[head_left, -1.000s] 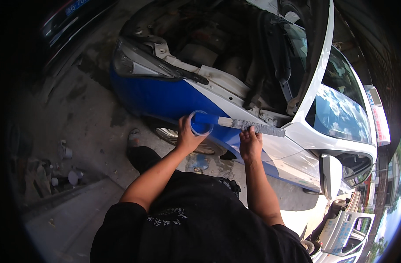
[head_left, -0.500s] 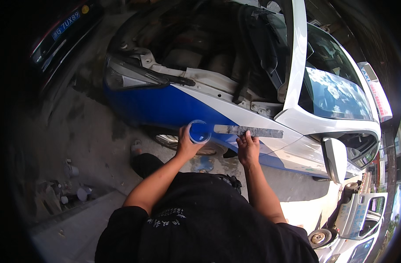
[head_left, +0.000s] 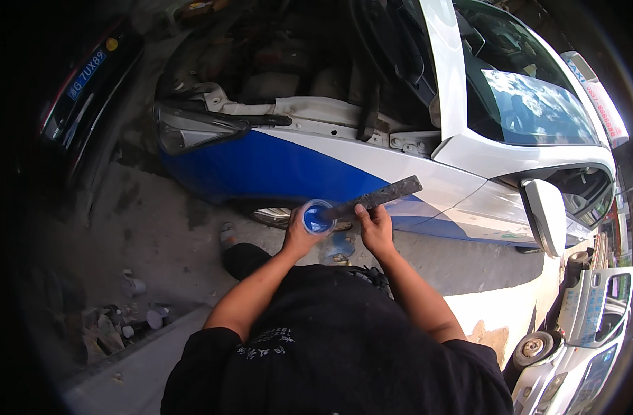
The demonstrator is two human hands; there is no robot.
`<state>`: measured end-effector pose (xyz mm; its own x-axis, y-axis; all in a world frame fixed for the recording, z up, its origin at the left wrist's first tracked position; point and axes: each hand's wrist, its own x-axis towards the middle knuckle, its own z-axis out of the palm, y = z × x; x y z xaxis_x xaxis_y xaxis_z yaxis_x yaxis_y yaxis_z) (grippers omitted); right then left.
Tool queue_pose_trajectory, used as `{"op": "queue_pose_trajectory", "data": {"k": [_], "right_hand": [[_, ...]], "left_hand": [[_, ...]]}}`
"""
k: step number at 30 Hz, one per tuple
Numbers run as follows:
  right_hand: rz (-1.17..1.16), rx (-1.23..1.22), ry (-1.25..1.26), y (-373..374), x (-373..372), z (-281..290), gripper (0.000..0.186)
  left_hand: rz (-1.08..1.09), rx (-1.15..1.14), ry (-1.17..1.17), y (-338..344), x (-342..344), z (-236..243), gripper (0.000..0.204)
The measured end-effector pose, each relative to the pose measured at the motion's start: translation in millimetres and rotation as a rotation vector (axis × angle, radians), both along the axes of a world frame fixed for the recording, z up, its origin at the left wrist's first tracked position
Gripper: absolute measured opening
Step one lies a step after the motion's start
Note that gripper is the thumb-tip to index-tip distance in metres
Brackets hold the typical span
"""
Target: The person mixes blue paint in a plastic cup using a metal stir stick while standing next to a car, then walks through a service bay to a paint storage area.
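Note:
My left hand (head_left: pixel 299 236) is closed round a clear plastic cup (head_left: pixel 318 205) with blue paint (head_left: pixel 315 220) in it. In my right hand (head_left: pixel 376 228) is a long, flat stirring stick (head_left: pixel 392 194), dark and crusted, gripped between thumb and fingers. It slants down to the left, and its lower end reaches into the cup; how deep it goes I cannot tell. Both hands are in front of my body, beside the blue and white fender (head_left: pixel 282 162) of a car.
The car's engine bay (head_left: pixel 295 69) is uncovered, and its side mirror (head_left: pixel 543 214) juts out at the right. A wheel (head_left: pixel 271 213) is below the fender. Clutter and small containers (head_left: pixel 126 321) lie on the floor at lower left. A dark car (head_left: pixel 88 90) and a white van (head_left: pixel 586 325) stand farther off.
The stirring stick has tilted from nearly level above the cup's right side to slanting into the cup. My right hand has moved left, nearer the cup. The view has shifted slightly.

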<state>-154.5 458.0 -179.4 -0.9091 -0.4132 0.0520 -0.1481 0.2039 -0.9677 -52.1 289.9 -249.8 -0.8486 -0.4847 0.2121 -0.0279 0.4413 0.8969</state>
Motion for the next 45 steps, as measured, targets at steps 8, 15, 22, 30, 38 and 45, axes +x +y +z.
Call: {"op": "queue_pose_trajectory", "data": {"k": [8, 15, 22, 30, 38, 45], "right_hand": [[-0.178, -0.251, -0.291, 8.3, 4.8, -4.5, 0.02], [-0.219, -0.525, -0.551, 26.9, -1.6, -25.1, 0.019], [-0.212, -0.6, -0.688, 24.2, 2.1, -35.5, 0.017], [-0.173, -0.599, -0.718, 25.8, -0.8, -46.1, 0.023], [-0.169, -0.605, -0.72, 22.6, -3.4, -44.3, 0.024], [-0.169, -0.599, -0.723, 24.8, -6.1, -46.1, 0.026]], "left_hand": [[0.032, -0.015, -0.006, -5.4, 6.5, -18.8, 0.07], [0.109, 0.001, -0.006, -15.1, 7.6, -40.6, 0.075], [0.13, 0.004, 0.036, -19.9, 12.9, -51.8, 0.077], [0.15, -0.002, -0.001, -26.0, 12.7, -61.2, 0.081], [0.14, -0.008, -0.014, -27.0, 14.3, -57.8, 0.085], [0.16, -0.008, 0.026, -24.8, 14.6, -51.6, 0.082]]}}
